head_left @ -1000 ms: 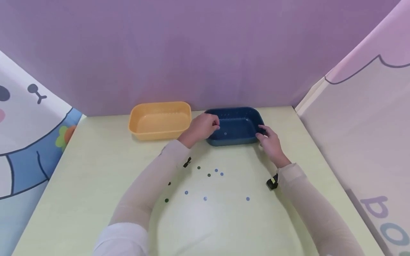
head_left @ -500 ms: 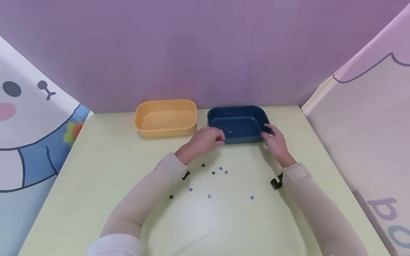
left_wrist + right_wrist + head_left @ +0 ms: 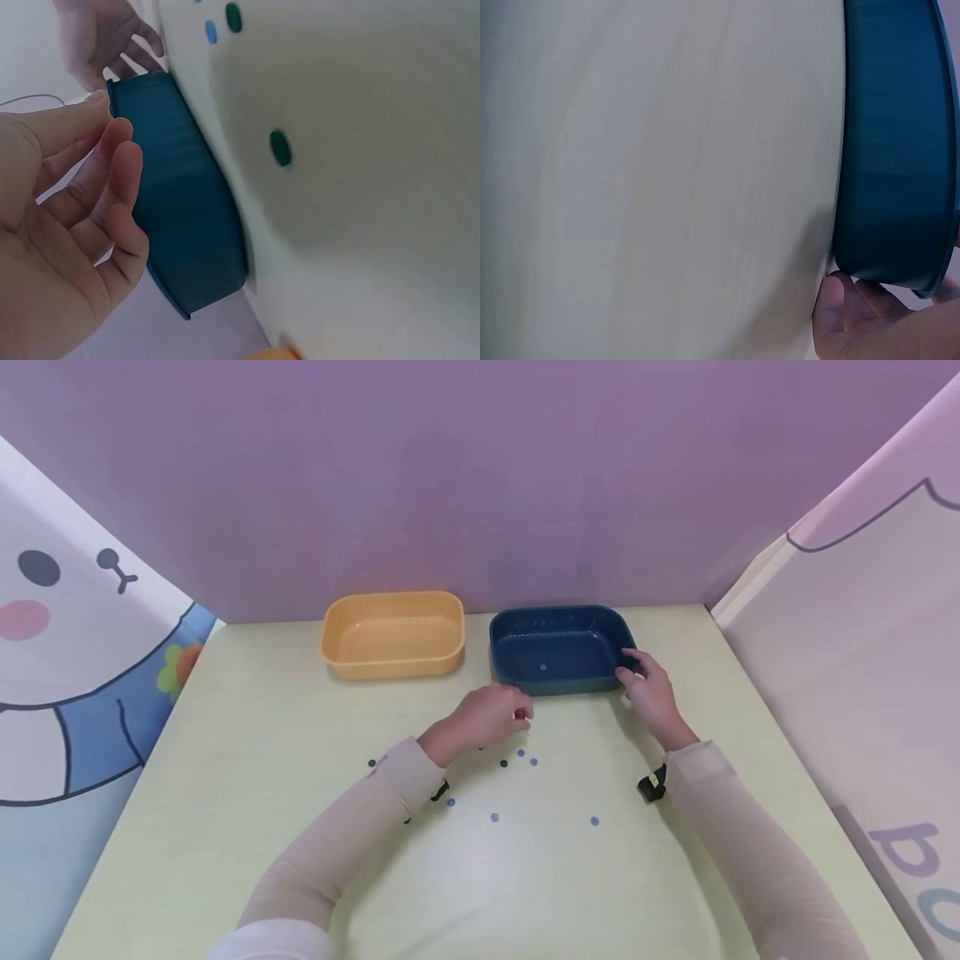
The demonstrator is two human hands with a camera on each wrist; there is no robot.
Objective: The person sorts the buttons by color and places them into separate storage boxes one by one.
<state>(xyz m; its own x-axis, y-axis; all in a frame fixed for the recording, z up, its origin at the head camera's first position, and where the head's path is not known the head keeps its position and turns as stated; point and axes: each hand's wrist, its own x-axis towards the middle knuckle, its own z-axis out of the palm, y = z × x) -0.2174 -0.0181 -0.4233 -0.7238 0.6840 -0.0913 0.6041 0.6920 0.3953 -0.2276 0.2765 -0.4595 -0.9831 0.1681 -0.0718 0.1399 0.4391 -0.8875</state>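
Observation:
A dark blue plastic basin (image 3: 562, 687) stands at the back of the table with a small light disc (image 3: 543, 667) inside. My right hand (image 3: 651, 695) holds the basin's right end, its fingertips at the rim and others against the outer wall. In front of the basin, my left hand (image 3: 487, 718) hovers with loosely curled fingers, thumb and index tips close together; nothing shows between them in the left wrist view. Near and below it lie small flat discs, among them a green disc (image 3: 280, 148) and a blue disc (image 3: 521, 752).
Left of the blue basin stands a yellow basin (image 3: 393, 669). More blue and dark green discs, such as a blue disc (image 3: 595, 821), are scattered over the pale table (image 3: 525, 893). A purple wall (image 3: 480, 485) rises behind the basins.
My left hand has moved from over the left side of the blue basin down towards the discs in front of it. The right hand stays at the basin; the head view has shifted slightly.

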